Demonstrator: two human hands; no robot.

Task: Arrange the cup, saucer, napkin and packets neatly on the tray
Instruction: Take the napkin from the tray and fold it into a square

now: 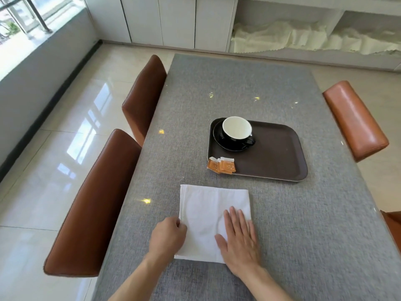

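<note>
A white folded napkin [206, 211] lies flat on the grey table, in front of the tray. My left hand [168, 235] pinches the napkin's left edge. My right hand [239, 240] lies flat, fingers spread, on the napkin's right near corner. The dark brown tray [275, 157] sits farther back. In its far left corner a black cup with a white inside [237, 129] stands on a black saucer [225, 143]. Orange packets [221, 165] lie overlapping on the tray's near left corner, partly over the rim.
The grey table [238, 88] stretches away from me. Two brown chairs [95, 203] stand along its left side and an orange-brown chair [355, 120] at its right. White cabinets and shelves with pale cloth line the far wall.
</note>
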